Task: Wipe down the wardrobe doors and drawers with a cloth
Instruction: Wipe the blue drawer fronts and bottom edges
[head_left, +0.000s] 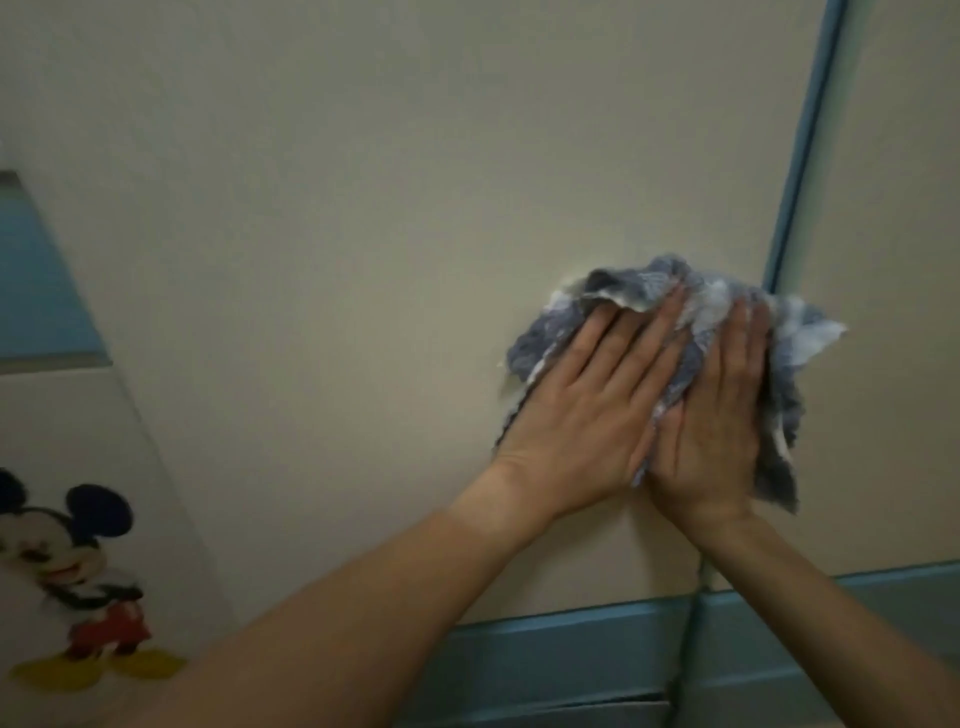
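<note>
A crumpled blue-grey and white cloth (654, 291) lies flat against the cream wardrobe door (363, 234). Both my hands press it against the door with straight fingers. My left hand (582, 415) covers the cloth's left half, my right hand (717, 426) its right half, and the two touch side by side. The cloth's edges stick out above and to the right of my hands. The cloth sits just left of the blue vertical strip (800, 171) that divides this door from the one beside it.
A blue band (571, 649) runs along the door's lower edge, with drawer fronts below it. At the lower left a cartoon mouse sticker (72, 587) is on a white panel. A blue recess (36, 291) shows at the left edge.
</note>
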